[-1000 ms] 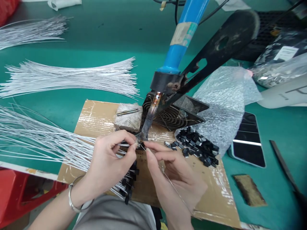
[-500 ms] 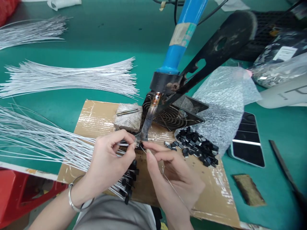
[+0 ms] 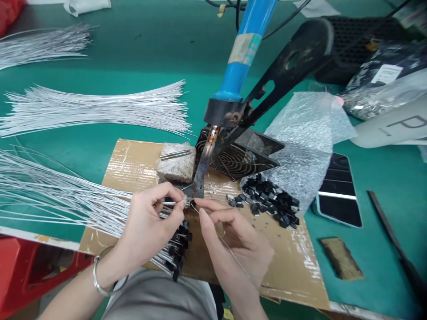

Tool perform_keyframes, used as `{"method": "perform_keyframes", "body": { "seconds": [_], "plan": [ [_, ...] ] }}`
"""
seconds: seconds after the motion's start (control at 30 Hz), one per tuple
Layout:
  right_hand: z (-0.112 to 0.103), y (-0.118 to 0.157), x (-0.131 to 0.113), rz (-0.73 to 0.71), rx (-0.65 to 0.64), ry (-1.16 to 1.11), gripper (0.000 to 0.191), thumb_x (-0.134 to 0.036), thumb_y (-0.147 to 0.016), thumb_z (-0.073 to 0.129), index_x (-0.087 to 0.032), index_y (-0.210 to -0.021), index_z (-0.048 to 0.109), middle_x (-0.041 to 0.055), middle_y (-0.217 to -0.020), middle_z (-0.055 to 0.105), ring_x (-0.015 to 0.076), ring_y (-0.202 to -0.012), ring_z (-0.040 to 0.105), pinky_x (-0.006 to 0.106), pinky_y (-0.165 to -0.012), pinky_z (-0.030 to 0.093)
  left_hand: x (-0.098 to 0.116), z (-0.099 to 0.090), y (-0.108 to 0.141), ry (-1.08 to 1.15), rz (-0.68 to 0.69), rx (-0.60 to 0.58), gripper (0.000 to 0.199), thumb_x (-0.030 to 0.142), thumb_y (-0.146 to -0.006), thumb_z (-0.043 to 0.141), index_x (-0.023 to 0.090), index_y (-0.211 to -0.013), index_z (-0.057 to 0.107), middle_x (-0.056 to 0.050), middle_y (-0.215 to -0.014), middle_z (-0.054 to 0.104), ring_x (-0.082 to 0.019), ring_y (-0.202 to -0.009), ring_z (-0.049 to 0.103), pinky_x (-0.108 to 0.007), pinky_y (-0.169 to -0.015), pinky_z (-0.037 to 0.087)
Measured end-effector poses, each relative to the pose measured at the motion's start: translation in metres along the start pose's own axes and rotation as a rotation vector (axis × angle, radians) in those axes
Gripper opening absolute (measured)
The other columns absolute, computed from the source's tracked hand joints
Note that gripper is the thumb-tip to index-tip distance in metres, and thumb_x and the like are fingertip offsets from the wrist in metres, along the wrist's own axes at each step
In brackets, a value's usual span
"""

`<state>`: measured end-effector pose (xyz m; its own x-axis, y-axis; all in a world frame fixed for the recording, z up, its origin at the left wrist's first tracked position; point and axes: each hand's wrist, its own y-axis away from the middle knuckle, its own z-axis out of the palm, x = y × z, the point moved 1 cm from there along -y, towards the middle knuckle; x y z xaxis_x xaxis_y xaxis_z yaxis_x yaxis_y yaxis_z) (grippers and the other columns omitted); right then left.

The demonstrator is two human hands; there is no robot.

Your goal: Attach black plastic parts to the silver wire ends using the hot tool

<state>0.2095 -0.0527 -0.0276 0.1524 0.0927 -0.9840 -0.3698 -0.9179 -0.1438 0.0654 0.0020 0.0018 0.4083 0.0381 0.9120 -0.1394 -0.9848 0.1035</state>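
With thumb and forefinger closed, my left hand [image 3: 155, 222] pinches a thin white wire near its end, just below the tip of a soldering iron [image 3: 236, 66]. The iron leans tip-down in a black metal stand [image 3: 293, 62]. My right hand [image 3: 235, 249] holds a strand of solder wire [image 3: 233, 255] between thumb and fingers, its end close to the left fingertips. A tiny dark piece sits between the hands; its exact contact with the solder is too small to tell. Under my left hand lie wires with black connectors [image 3: 178, 249] on their ends.
Loose black connectors [image 3: 273, 200] lie in a pile on cardboard [image 3: 293, 266], by bubble wrap [image 3: 300, 133]. A small fan [image 3: 233, 164] and a block [image 3: 176, 166] stand behind my hands. White wire bundles [image 3: 96, 106] lie left; a phone [image 3: 338, 191] and a flat tool [image 3: 387, 222] right.
Both hands keep nearly the same pose, drawn slightly down from the iron's tip. The view has shifted a little, so things on the right appear further left.
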Motion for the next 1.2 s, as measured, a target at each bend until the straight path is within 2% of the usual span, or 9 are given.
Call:
{"method": "perform_keyframes", "body": {
  "seconds": [0.4,0.67,0.93,1.2],
  "plan": [
    [0.003,-0.005,-0.001,-0.041,0.034,0.0,0.019,-0.014,-0.094,0.074,-0.024,-0.079,0.069,-0.0022,-0.104,0.084,0.0126,-0.096,0.08,0.021,-0.088,0.061,0.006,0.003,-0.004,-0.023,0.078,0.049,0.014,0.017,-0.086,0.062,0.018,-0.073,0.068,-0.003,-0.079,0.077,-0.013,-0.068,0.066,-0.022,-0.053,0.043],
    [0.003,-0.004,-0.003,-0.032,0.065,0.02,0.016,-0.017,-0.094,0.075,-0.024,-0.08,0.07,0.0004,-0.105,0.084,0.0156,-0.096,0.08,0.026,-0.088,0.061,0.009,0.002,-0.005,-0.036,0.14,0.043,0.015,0.014,-0.088,0.061,0.017,-0.074,0.068,-0.002,-0.079,0.077,-0.01,-0.059,0.059,-0.021,-0.049,0.037],
    [0.003,-0.004,-0.003,-0.038,0.068,0.025,0.016,-0.018,-0.094,0.075,-0.024,-0.08,0.07,0.0008,-0.106,0.084,0.0152,-0.093,0.08,0.026,-0.086,0.063,0.01,0.002,-0.005,-0.018,0.157,0.042,0.016,0.013,-0.087,0.062,0.018,-0.073,0.068,-0.001,-0.078,0.076,-0.009,-0.055,0.052,-0.021,-0.047,0.034],
    [0.003,-0.003,-0.003,-0.034,0.081,0.005,0.016,-0.016,-0.093,0.076,-0.023,-0.08,0.071,0.0001,-0.104,0.084,0.0133,-0.093,0.08,0.022,-0.086,0.062,0.01,0.002,-0.004,-0.018,0.16,0.045,0.015,0.013,-0.086,0.062,0.018,-0.073,0.067,-0.002,-0.078,0.076,-0.011,-0.059,0.058,-0.023,-0.047,0.034]
  ]
}}
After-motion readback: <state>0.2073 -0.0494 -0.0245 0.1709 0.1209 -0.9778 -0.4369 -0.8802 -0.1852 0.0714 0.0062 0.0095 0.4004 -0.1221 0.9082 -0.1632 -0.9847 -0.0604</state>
